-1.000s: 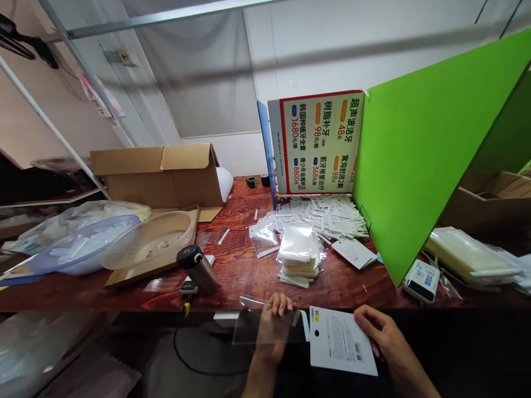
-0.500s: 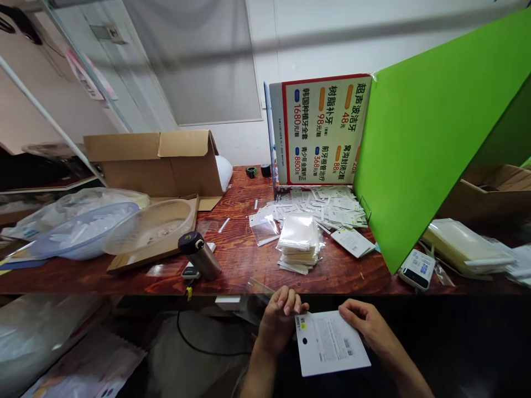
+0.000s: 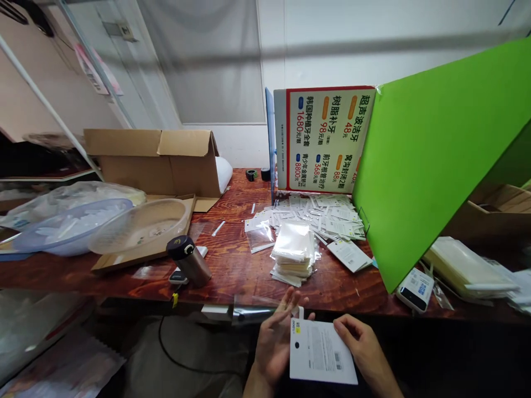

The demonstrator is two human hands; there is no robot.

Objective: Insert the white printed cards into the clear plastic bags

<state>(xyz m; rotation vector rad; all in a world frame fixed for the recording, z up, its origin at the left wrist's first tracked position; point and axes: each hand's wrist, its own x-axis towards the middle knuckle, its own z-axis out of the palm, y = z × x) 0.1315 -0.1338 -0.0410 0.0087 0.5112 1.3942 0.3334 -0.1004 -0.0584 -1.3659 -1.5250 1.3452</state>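
Observation:
My right hand [image 3: 365,345] pinches a white printed card [image 3: 319,356] by its upper right edge. The card has a dark round hole and a small yellow mark near its left edge. Beside the card's left edge is my left hand [image 3: 276,340], palm turned toward it, fingers fairly straight. A clear plastic bag [image 3: 253,314] sticks out to the left from behind those fingers and appears held there, though the grip itself is partly hidden. A short white strip [image 3: 301,313] shows among the left fingertips.
On the red-brown table stand a stack of clear bags [image 3: 292,249], a heap of bagged cards [image 3: 323,213] and a thermos [image 3: 189,260]. Plastic basins [image 3: 141,226] and a cardboard box [image 3: 153,160] are left. A green board [image 3: 431,149] rises on the right, near a white device [image 3: 416,290].
My left fingers have straightened from a curled shape, and the clear bag beside them has swung flatter. The card has shifted slightly left and down with my right hand. The view has moved a little.

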